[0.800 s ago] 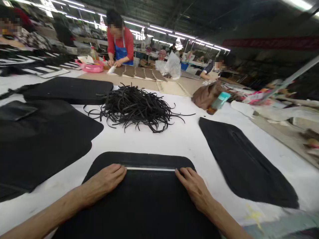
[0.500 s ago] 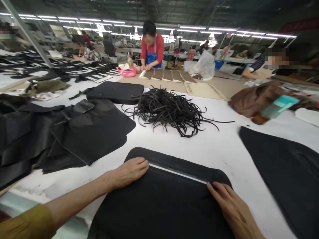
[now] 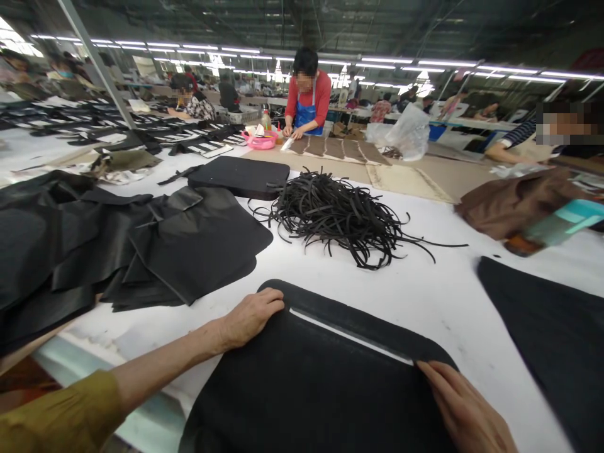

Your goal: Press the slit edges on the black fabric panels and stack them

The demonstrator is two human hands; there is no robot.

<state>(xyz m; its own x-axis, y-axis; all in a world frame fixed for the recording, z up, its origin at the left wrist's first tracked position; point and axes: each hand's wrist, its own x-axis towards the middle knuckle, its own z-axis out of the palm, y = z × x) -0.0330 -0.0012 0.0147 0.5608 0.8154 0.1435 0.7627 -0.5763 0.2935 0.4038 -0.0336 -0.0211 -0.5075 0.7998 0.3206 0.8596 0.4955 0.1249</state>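
Note:
A black fabric panel (image 3: 325, 402) with rounded corners lies in front of me on the white tabletop. Along its far part runs a narrow white strip (image 3: 352, 336), which looks like a slot or inlaid band. My left hand (image 3: 257, 314) has its fingers bent and closed on the panel near the far left corner, just beyond the strip's left end. At the strip's right end, my right hand (image 3: 465, 396) has its fingers pressed together on the panel near its right edge. The undersides of both hands are hidden.
Beyond the panel sits a tangled heap of black straps (image 3: 340, 217), beside a thick black pad (image 3: 238, 176). Black sheets (image 3: 198, 245) pile up at left. Another black panel (image 3: 547, 333), a brown cloth (image 3: 514, 198) and a teal-lidded bottle (image 3: 550, 233) are at right. A co-worker (image 3: 309, 94) stands opposite.
The view has shifted, so the scene sits further right. My left hand now lies off the strip's left end, nearer the corner. The right hand's fingers have drawn closer together.

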